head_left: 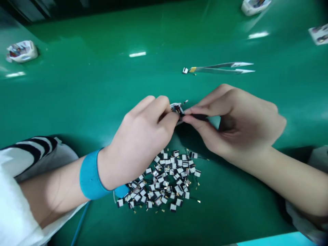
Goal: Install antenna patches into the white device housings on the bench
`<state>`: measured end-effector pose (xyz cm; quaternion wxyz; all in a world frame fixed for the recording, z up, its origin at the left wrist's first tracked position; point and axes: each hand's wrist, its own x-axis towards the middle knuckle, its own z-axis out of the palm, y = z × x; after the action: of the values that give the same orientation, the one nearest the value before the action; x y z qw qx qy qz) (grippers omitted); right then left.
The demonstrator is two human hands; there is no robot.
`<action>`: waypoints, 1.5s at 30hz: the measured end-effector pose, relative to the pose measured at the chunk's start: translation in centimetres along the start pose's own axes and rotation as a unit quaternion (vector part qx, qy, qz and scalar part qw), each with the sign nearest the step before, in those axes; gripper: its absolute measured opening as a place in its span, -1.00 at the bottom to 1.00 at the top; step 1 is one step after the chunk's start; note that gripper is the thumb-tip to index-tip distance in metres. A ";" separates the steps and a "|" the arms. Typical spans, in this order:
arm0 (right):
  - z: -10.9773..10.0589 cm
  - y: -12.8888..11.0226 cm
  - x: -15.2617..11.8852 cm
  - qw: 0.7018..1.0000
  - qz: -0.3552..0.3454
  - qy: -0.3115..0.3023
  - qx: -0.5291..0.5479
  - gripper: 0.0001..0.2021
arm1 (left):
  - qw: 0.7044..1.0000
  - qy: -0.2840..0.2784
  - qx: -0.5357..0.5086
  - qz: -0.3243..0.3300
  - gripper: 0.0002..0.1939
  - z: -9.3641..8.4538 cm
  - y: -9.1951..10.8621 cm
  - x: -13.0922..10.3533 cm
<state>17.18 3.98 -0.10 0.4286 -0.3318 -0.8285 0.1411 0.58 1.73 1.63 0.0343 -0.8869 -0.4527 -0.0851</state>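
My left hand (146,136) is closed on a small white device with electronic parts (176,107), which shows past my fingertips above the middle of the view. My right hand (230,119) is pinched at the right side of that device; what lies between its thumb and finger is too small to make out. A short thin piece sticks up from the device's upper edge. Below my hands lies a heap of small white-and-black parts with thin leads (166,177). A blue band (92,176) is round my left wrist.
Tweezers (217,68) lie on the green table (102,75) beyond my hands, beside one small white part (185,70). A white housing with parts (24,52) is at far left, another (253,7) at top right. A blue cord (80,223) runs below my left wrist.
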 end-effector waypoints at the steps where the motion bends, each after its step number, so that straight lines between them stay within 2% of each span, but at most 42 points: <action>1: -0.4 0.3 0.1 0.999 0.029 0.029 0.029 -0.85 | 1.000 0.001 -0.011 0.002 -0.75 0.0 0.0 0.0; 3: -1.3 1.1 0.2 0.986 0.115 0.095 0.079 -0.86 | 0.999 0.003 -0.034 -0.003 -0.77 0.0 0.0 -0.1; 5: -2.2 1.8 0.3 0.967 0.183 0.127 0.126 -0.84 | 0.999 0.008 -0.050 -0.012 -0.79 -0.1 0.1 -0.2; 8: -3.0 2.5 0.3 0.960 0.215 0.069 0.163 -0.79 | 0.997 0.023 -0.062 -0.025 -0.86 -0.1 0.1 -0.2; 11: -3.3 2.7 0.2 0.971 0.204 -0.011 0.123 -0.82 | 0.996 0.037 -0.070 -0.032 -0.91 -0.1 0.2 -0.2; 14: -3.8 2.7 0.2 0.974 0.201 -0.052 0.096 -0.84 | 0.996 0.040 -0.068 -0.040 -0.91 -0.1 0.2 -0.1; 20: -4.7 2.1 0.6 0.936 0.301 -0.110 0.143 -0.74 | 0.995 0.055 -0.084 -0.024 -0.89 0.0 -0.2 -0.2; 25: -4.8 2.2 0.4 0.941 0.261 -0.106 0.189 -0.78 | 0.990 0.027 -0.134 -0.045 -0.85 -0.1 -0.2 -0.3; 29: -4.8 2.3 0.1 0.945 0.230 -0.173 0.154 -0.81 | 0.985 0.019 -0.150 -0.085 -0.88 -0.3 0.1 -0.3; 34: -3.8 2.8 1.2 0.963 0.081 -0.242 0.086 -0.92 | 0.981 -0.002 -0.196 0.010 -0.87 -0.2 -0.9 -0.3; 36: -3.2 3.0 1.6 0.963 0.032 -0.264 0.053 -0.88 | 0.975 0.003 -0.220 0.012 -0.87 -0.3 -1.3 -0.4; 38: -2.7 2.9 1.7 0.959 0.001 -0.281 0.045 -0.85 | 0.969 0.042 -0.244 -0.002 -0.86 -0.5 -1.3 -0.5; 40: -2.6 2.2 1.4 0.961 -0.016 -0.269 0.062 -0.79 | 0.963 0.096 -0.251 -0.004 -0.85 -1.0 -1.1 -0.7; 42: -2.8 1.1 1.0 0.972 -0.017 -0.221 0.074 -0.71 | 0.962 0.136 -0.236 0.006 -0.85 -1.7 -0.8 -0.8; 45: -3.4 -0.6 0.7 0.988 -0.018 -0.141 0.052 -0.63 | 0.967 0.133 -0.214 0.025 -0.87 -2.6 -0.6 -0.9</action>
<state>19.33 3.82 2.65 0.3269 -0.2711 -0.8777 0.2221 -0.71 0.98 3.98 -0.0943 -0.8654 -0.3926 -0.2966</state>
